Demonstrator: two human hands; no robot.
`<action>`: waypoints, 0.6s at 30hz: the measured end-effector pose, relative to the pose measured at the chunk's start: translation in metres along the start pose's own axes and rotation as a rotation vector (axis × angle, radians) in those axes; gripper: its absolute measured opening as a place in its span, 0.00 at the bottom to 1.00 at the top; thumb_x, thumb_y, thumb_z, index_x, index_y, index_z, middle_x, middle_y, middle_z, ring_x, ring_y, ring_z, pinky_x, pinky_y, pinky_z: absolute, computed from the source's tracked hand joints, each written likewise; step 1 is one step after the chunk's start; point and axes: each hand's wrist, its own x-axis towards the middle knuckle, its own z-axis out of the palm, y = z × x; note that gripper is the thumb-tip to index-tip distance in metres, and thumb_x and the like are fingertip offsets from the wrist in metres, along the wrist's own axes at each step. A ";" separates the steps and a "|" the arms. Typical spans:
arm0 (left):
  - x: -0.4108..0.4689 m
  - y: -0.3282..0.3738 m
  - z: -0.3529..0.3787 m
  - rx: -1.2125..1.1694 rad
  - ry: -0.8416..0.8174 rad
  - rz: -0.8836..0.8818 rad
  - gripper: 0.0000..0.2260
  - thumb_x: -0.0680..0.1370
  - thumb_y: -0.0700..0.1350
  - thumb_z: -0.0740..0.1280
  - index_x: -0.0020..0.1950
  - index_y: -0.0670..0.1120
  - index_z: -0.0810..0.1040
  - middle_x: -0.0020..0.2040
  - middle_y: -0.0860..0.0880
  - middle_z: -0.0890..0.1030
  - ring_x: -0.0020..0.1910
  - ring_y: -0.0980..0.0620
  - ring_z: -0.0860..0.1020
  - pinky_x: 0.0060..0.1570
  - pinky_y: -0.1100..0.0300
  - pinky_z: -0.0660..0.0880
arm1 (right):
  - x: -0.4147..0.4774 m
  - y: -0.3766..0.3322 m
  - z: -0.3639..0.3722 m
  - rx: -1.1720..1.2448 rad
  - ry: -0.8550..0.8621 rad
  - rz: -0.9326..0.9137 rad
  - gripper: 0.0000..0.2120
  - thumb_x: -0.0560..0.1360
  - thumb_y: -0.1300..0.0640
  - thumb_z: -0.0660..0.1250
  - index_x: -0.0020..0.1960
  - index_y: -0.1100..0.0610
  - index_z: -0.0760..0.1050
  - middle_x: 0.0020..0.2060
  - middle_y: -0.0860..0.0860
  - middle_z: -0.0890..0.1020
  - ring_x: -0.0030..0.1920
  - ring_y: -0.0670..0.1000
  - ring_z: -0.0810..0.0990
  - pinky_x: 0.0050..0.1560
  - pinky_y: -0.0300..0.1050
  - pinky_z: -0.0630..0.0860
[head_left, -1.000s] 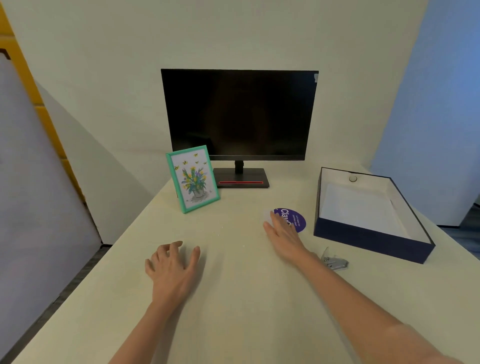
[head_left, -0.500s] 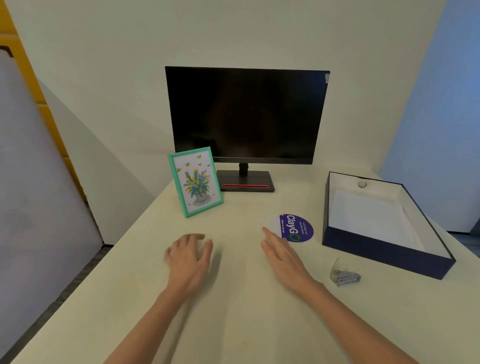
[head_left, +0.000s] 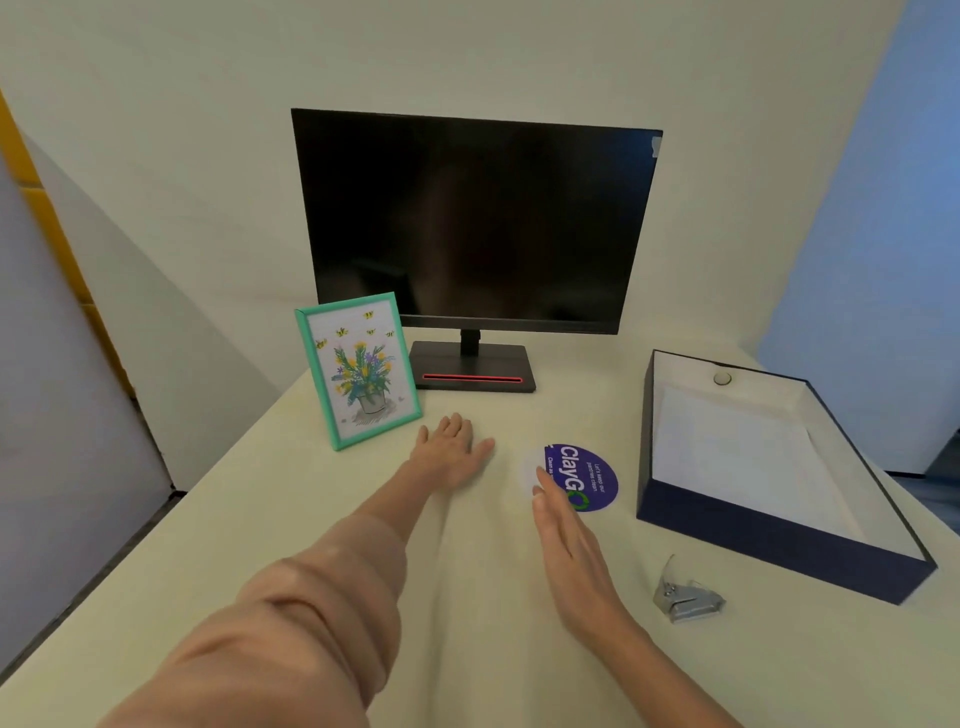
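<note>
My left hand (head_left: 451, 453) is stretched far forward over the cream table (head_left: 260, 545), fingers straight, just right of a green picture frame (head_left: 358, 369) with a flower drawing that stands tilted back. My right hand (head_left: 569, 551) hovers flat and edge-on over the table, its fingertips at the near left rim of a round purple "ClayGo" sticker (head_left: 582, 475). Neither hand holds anything.
A dark monitor (head_left: 475, 221) on a stand (head_left: 472, 366) sits at the back. An open navy box (head_left: 769, 540) with white lining lies at the right. A small metal clip (head_left: 685, 597) lies near the box's front corner. The table's left edge drops to the floor.
My left hand has reached forward from the table's middle to beside the picture frame. My right hand stays by the sticker. The camera has moved closer to the desk.
</note>
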 end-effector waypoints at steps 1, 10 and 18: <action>0.000 0.003 0.000 0.023 -0.004 0.034 0.31 0.81 0.60 0.42 0.79 0.45 0.48 0.80 0.46 0.47 0.79 0.48 0.45 0.76 0.44 0.43 | 0.000 0.000 0.000 0.001 0.000 0.000 0.23 0.80 0.40 0.49 0.75 0.38 0.55 0.74 0.37 0.63 0.73 0.38 0.60 0.74 0.42 0.57; -0.051 -0.002 0.005 0.024 -0.109 0.291 0.24 0.83 0.56 0.44 0.79 0.50 0.53 0.80 0.52 0.51 0.78 0.56 0.49 0.77 0.53 0.45 | -0.003 -0.006 -0.002 0.046 0.018 0.006 0.22 0.81 0.42 0.49 0.75 0.40 0.57 0.74 0.37 0.62 0.73 0.38 0.60 0.73 0.40 0.57; -0.135 -0.021 0.013 -0.086 -0.149 0.372 0.24 0.82 0.59 0.45 0.76 0.54 0.62 0.78 0.55 0.59 0.77 0.56 0.54 0.77 0.56 0.48 | -0.005 -0.010 -0.001 0.008 -0.026 0.017 0.23 0.82 0.42 0.48 0.75 0.44 0.60 0.74 0.41 0.63 0.73 0.41 0.61 0.74 0.41 0.57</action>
